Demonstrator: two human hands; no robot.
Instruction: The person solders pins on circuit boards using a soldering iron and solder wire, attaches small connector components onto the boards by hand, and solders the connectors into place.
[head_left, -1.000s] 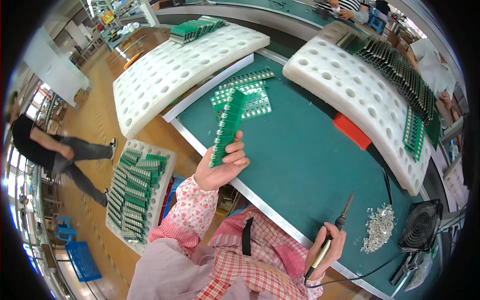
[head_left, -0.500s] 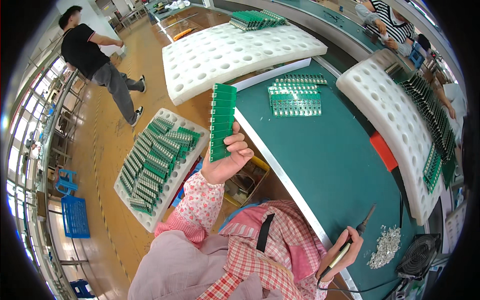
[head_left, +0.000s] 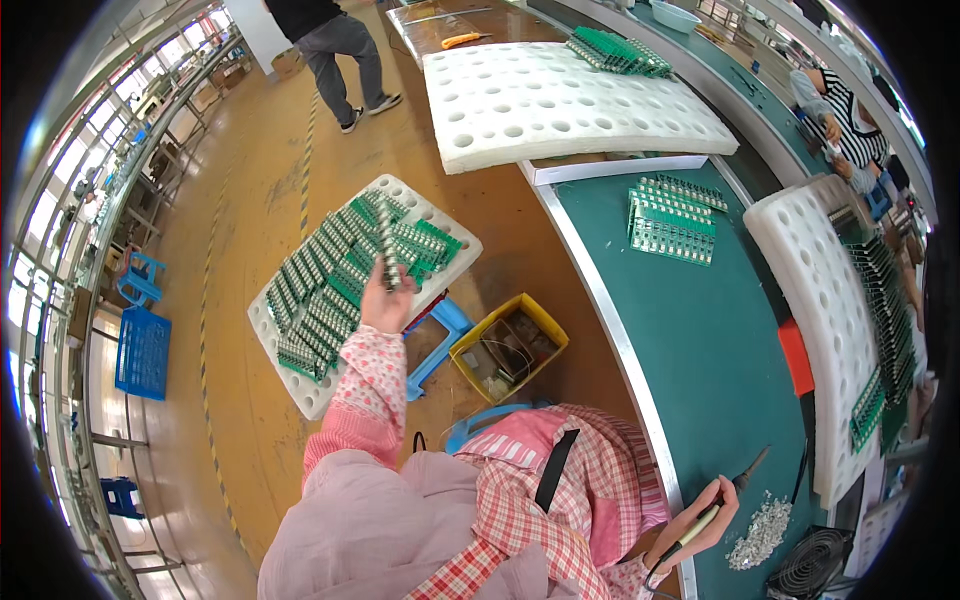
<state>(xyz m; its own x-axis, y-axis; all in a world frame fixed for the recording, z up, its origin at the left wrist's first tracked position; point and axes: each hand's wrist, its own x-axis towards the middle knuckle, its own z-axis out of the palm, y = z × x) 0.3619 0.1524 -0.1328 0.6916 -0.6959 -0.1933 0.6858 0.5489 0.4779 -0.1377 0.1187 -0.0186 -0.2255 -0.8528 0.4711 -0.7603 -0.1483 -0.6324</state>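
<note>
My left hand (head_left: 387,303) holds a long green circuit board strip (head_left: 387,245) edge-on over a white foam tray (head_left: 310,385) to my left, which stands on a blue stool and is packed with several rows of green boards. My right hand (head_left: 700,520) rests at the near edge of the green workbench (head_left: 720,330), gripping a soldering iron (head_left: 715,505) with its tip pointing up and right. A small pile of metal clippings (head_left: 760,530) lies just right of that hand.
A stack of green boards (head_left: 672,215) lies on the bench's far end. White foam trays sit ahead (head_left: 560,100) and at right (head_left: 820,280). A yellow bin (head_left: 508,345) stands on the floor by the bench. A person (head_left: 335,45) walks ahead; another person (head_left: 835,110) sits at right.
My left hand has swung the green board strip from above the bench leftward to over the floor tray. My view has turned left. The right hand stays put with the iron.
</note>
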